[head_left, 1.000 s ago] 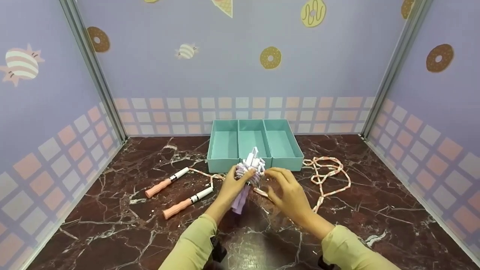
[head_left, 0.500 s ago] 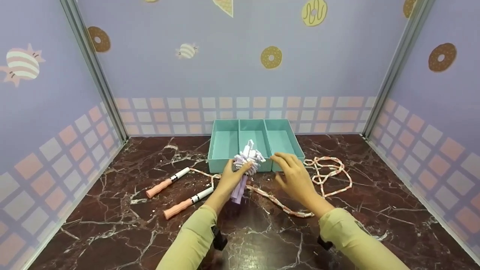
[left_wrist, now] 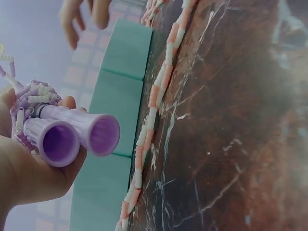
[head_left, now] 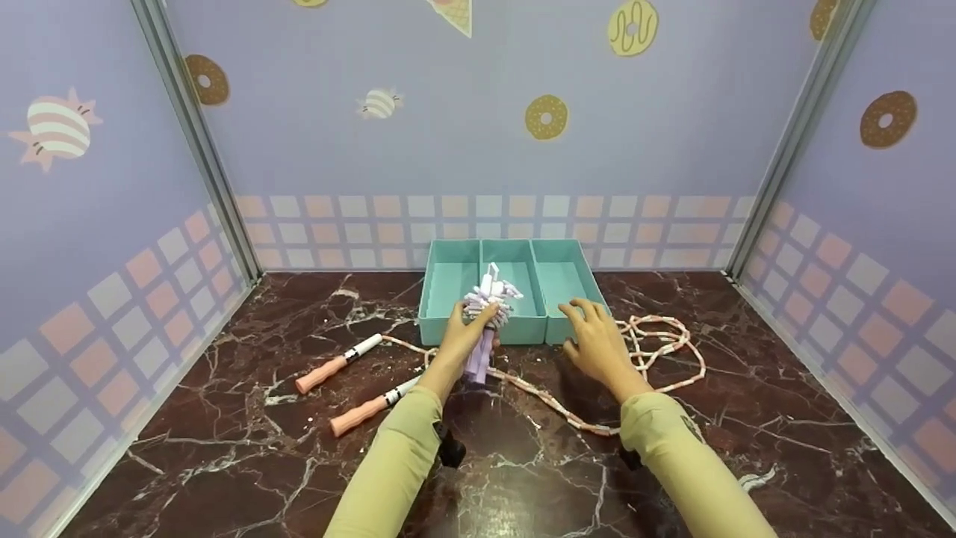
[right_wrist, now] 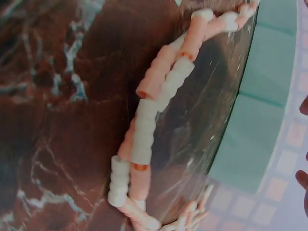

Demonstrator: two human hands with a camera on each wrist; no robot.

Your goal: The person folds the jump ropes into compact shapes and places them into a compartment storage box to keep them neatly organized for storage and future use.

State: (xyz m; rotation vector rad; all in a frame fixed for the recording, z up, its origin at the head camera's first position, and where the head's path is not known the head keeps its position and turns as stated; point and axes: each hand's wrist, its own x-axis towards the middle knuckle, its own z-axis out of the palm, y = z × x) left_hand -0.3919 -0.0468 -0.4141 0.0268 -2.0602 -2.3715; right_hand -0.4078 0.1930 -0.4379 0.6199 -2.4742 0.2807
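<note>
My left hand [head_left: 457, 342] grips a bundled jump rope [head_left: 490, 300] of purple and white beads, held up in front of the teal box [head_left: 447, 332]. Its two purple handles [left_wrist: 83, 119] hang side by side below the palm, their hollow ends facing the left wrist camera. A beaded loop pokes up above the fist. My right hand [head_left: 600, 345] hovers by the front right of the box with loosely bent fingers and nothing in them. Only fingertips [right_wrist: 302, 180] of it enter the right wrist view.
An orange and white beaded jump rope [head_left: 549, 404] snakes across the dark marbled table, heaped at right of the box. Its two orange handles [head_left: 361, 415] lie at left. The box has three compartments, and patterned walls [head_left: 478, 134] enclose the table.
My left hand has carried the purple jump rope forward and slightly left, up to the box. My right hand has moved away from the bundle to the right.
</note>
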